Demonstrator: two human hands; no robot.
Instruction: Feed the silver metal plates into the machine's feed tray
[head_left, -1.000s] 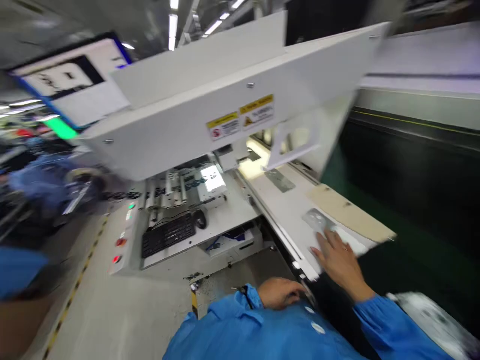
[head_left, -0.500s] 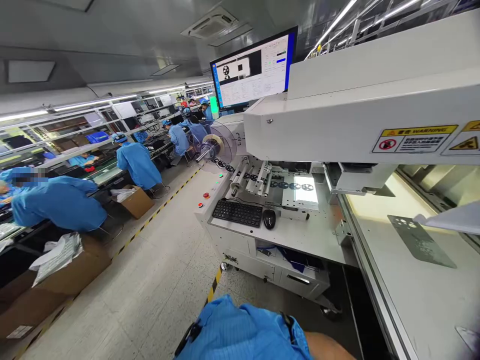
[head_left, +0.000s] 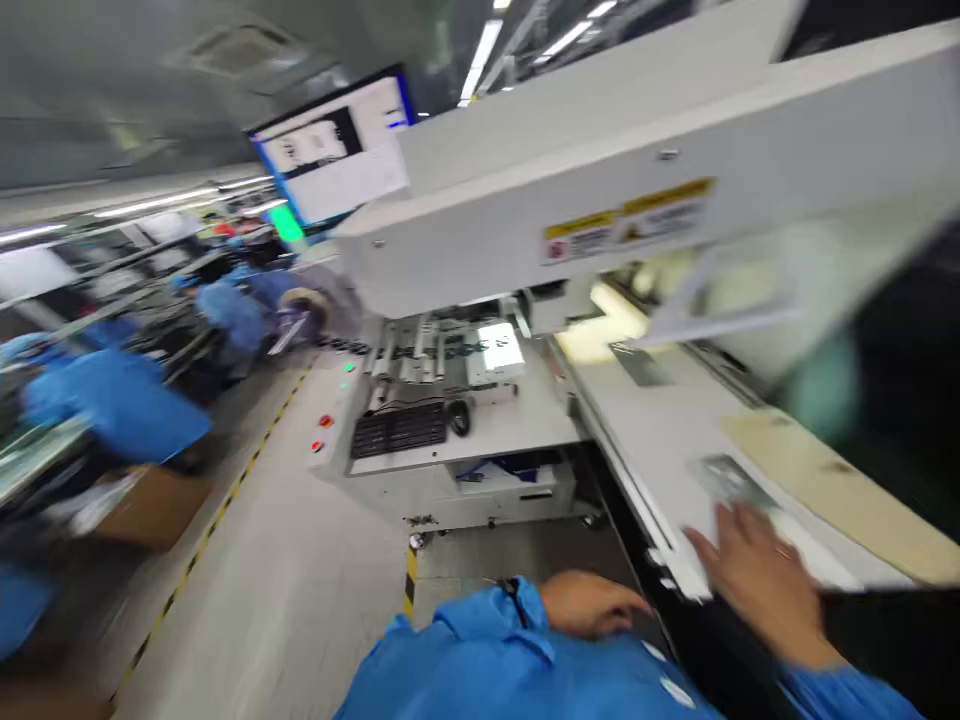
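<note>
At the near end of the white machine bed (head_left: pixel 637 440), right hand (head_left: pixel 757 580) lies flat, fingers (head_left: pixel 712 550) spread apart, tips at the edge of a grey metal plate (head_left: pixel 726 478); blur hides whether they touch it. That plate sits on the bed just beside a tan sheet (head_left: pixel 825 480) on its far side. Left hand (head_left: pixel 592 605) hangs low by the blue smock (head_left: pixel 510 670), below the bed's edge, and I cannot tell whether its fingers are together or hold anything. Further up the bed, a second dark plate (head_left: pixel 637 362) lies under the white hood (head_left: pixel 600 200) with its yellow warning labels (head_left: pixel 626 225). Left of that, a keyboard (head_left: pixel 397 428) and mouse (head_left: pixel 459 418) on a shelf, a monitor (head_left: pixel 337 150) above. Far left, co-workers in blue (head_left: pixel 112 410) sit at benches.
</note>
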